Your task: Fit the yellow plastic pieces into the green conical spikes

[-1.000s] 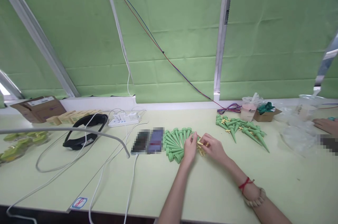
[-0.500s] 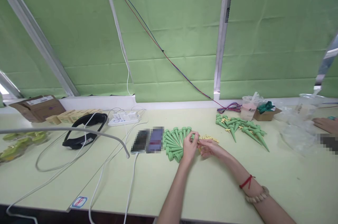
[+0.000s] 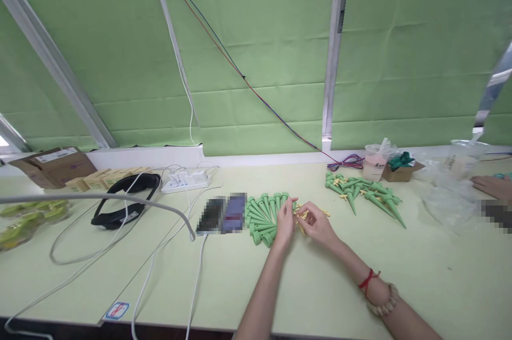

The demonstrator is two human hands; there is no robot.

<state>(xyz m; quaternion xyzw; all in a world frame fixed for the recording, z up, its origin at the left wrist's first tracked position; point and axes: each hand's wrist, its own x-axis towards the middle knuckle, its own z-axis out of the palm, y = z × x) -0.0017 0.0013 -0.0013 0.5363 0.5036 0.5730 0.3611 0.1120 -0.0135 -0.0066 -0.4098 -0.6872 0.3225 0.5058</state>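
Work surface: pale green table [image 3: 360, 297] spanning the lower half of the frame, backed by green fabric panels [image 3: 256, 62] between grey metal posts, with a red and blue wire [image 3: 240, 73] running diagonally down the wall.

Centre of frame: fan of green cone-shaped spikes [image 3: 264, 214] lying on the table. The left hand [image 3: 285, 221] rests at the fan's right edge, fingers curled and pinching at small yellow pieces [image 3: 304, 215]. The right hand [image 3: 316, 222] meets it from the right, fingers bent around the same yellow pieces; how firmly either hand grips them cannot be told. More yellow pieces lie on the table just behind the hands. Red cord and bead bracelet on the right wrist.

Right of centre: second heap of green spikes [image 3: 366, 193], loosely piled. Behind it, a plastic cup with pink drink [image 3: 374, 163] and a small cardboard box [image 3: 400, 169]. Far right: clear plastic bags [image 3: 444, 201], another clear cup [image 3: 460, 158] and another person's hand [image 3: 490, 185] resting on the table.

Left of centre: two phones [image 3: 222, 214], blurred; a white power strip [image 3: 184, 181]; white cables [image 3: 160, 254] trailing to the near edge; a black headset [image 3: 122, 201].

Far left: brown carton [image 3: 52, 164], row of small yellow boxes [image 3: 104, 179], bagged green items [image 3: 28, 217].
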